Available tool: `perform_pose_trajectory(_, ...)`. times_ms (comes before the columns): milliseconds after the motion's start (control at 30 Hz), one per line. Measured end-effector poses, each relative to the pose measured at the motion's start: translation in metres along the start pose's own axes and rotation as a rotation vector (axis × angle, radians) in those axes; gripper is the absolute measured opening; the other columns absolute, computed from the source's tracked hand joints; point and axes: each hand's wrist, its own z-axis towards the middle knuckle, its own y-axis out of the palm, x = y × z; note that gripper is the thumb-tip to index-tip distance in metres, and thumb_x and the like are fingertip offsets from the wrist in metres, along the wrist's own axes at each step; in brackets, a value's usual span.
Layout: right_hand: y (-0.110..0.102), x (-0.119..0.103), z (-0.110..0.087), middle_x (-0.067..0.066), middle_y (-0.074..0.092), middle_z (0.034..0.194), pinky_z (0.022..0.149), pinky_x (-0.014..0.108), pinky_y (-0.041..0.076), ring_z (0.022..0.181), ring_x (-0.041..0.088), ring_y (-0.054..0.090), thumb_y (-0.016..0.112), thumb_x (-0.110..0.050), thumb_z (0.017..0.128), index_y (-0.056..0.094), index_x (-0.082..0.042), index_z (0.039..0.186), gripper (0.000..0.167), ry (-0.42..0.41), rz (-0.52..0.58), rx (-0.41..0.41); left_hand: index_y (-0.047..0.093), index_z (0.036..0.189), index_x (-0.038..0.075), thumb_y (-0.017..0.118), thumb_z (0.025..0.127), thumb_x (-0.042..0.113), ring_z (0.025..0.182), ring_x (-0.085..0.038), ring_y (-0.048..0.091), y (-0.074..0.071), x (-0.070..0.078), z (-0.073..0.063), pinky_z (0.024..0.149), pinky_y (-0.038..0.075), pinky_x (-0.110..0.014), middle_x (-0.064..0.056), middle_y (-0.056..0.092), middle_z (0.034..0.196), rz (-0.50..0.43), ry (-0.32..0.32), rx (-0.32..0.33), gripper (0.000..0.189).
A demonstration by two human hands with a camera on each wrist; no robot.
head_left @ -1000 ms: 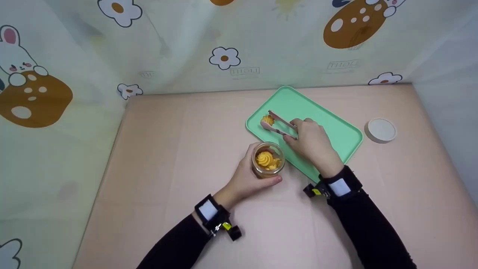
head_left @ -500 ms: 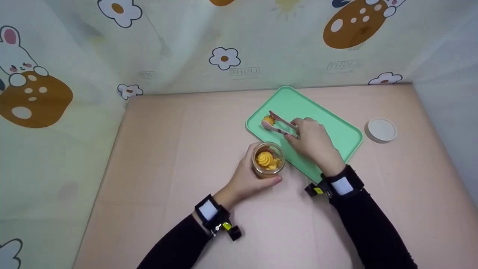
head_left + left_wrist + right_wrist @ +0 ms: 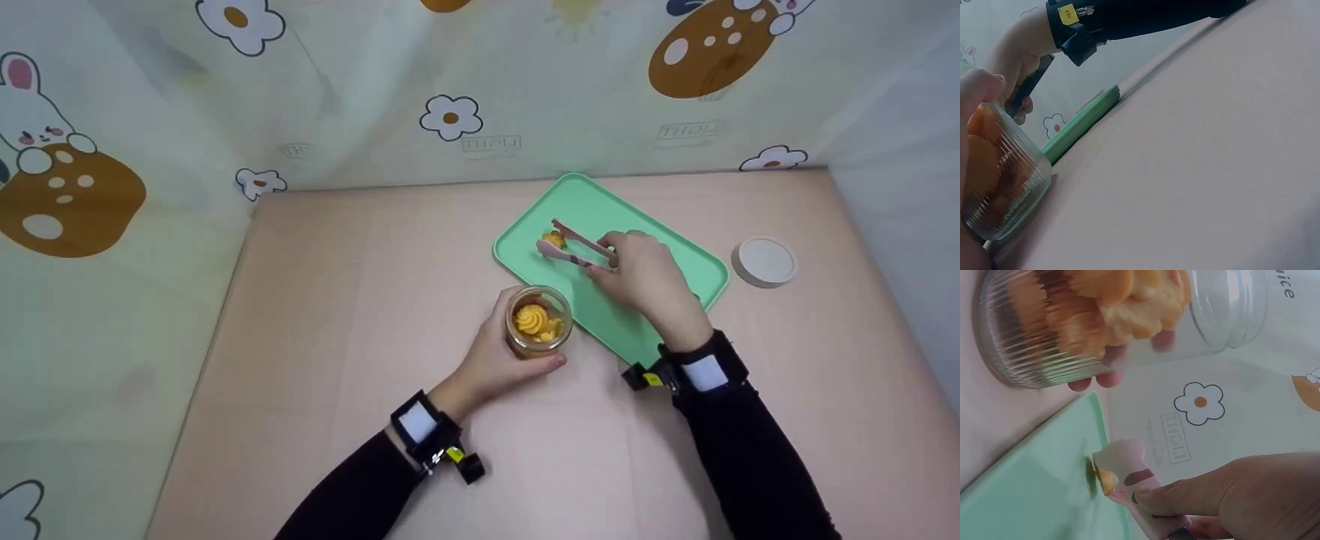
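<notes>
My left hand (image 3: 487, 364) is wrapped around a clear ribbed glass jar (image 3: 1207, 315) beside the near-left edge of the green tray (image 3: 589, 206). Swirled yellow cookies (image 3: 532, 319) fill the lower part of the lidless jar. Over the tray, my right hand (image 3: 649, 277) pinches small pink tongs (image 3: 1134, 461) between thumb and fingers. One yellow cookie (image 3: 553, 238) sits between the tong tips. In the right wrist view a shadow lies on the tray below that cookie, which hangs a little above the surface.
A round white lid (image 3: 764, 262) lies on the table right of the tray. The pinkish table (image 3: 360, 300) backs onto a patterned curtain (image 3: 360, 90) with flowers and rabbits.
My right hand has shifted to the right with the tongs, and the cookie between the tips has moved along with them. The left hand and the jar have stayed in place.
</notes>
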Motion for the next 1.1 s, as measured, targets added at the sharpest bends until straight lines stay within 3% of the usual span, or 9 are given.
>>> perform_pose_trajectory(333,-0.012,-0.001,-0.005,0.022,0.071,0.099,0.071,0.046,0.052,0.083,0.032,0.063,0.074,-0.022,0.104,0.071,0.007,0.13,0.04,-0.008,-0.001,0.02,0.045,0.155,0.02,0.099,0.079,0.027,0.139,-0.017,0.058,0.001,-0.001,-0.001,0.124,0.042,-0.042,0.005,0.062,0.148,-0.02,-0.003,0.006,0.094)
perform_pose_trajectory(733,-0.026,-0.003,-0.013,0.023,0.072,0.103,0.074,0.049,0.053,0.088,0.035,0.064,0.074,-0.022,0.104,0.071,0.007,0.132,0.04,-0.026,0.016,0.038,0.044,0.156,0.018,0.1,0.078,0.025,0.139,-0.019,0.058,0.0,-0.001,-0.001,0.124,0.043,-0.044,0.002,0.061,0.149,-0.029,0.003,0.008,0.096)
perform_pose_trajectory(900,-0.046,-0.009,-0.028,0.022,0.073,0.108,0.075,0.047,0.051,0.088,0.034,0.063,0.074,-0.026,0.104,0.073,0.003,0.131,0.04,-0.068,0.051,0.064,0.045,0.155,0.016,0.1,0.078,0.024,0.138,-0.019,0.058,0.0,0.0,-0.001,0.123,0.043,-0.043,0.0,0.062,0.148,-0.022,0.001,0.015,0.095)
perform_pose_trajectory(1100,-0.076,-0.018,-0.064,0.014,0.074,0.105,0.068,0.037,0.049,0.078,0.024,0.061,0.077,-0.03,0.103,0.076,-0.002,0.13,0.038,-0.198,0.111,0.105,0.046,0.154,0.015,0.1,0.078,0.024,0.138,-0.019,0.058,0.001,0.002,-0.001,0.123,0.042,-0.043,-0.001,0.063,0.148,-0.01,0.013,0.013,0.093)
